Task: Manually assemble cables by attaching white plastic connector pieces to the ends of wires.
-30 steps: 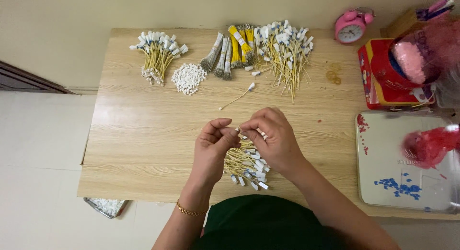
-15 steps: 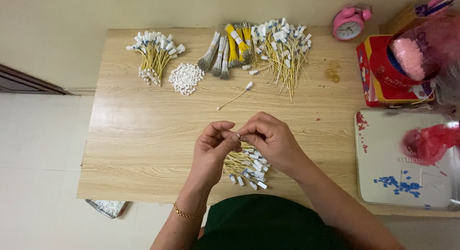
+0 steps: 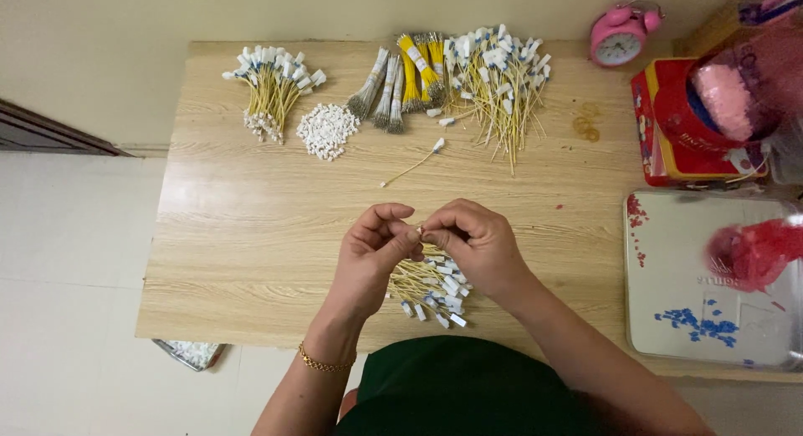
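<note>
Above the wire pile (image 3: 428,284), left hand (image 3: 374,250) and right hand (image 3: 474,244) meet — fingers pinch something tiny, mostly hidden

Wooden table (image 3: 251,227); pink alarm clock (image 3: 621,36) at far right edge; red tin (image 3: 669,127) beside it; white tray with blue specks (image 3: 694,269) at right; heap of small white connectors (image 3: 327,130); grey wire bundles (image 3: 381,89).

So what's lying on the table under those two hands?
A small pile of yellow wires with white tags lies on the table under the left hand and right hand. The hands cover the pile's top part, so its full extent is hidden.
</note>
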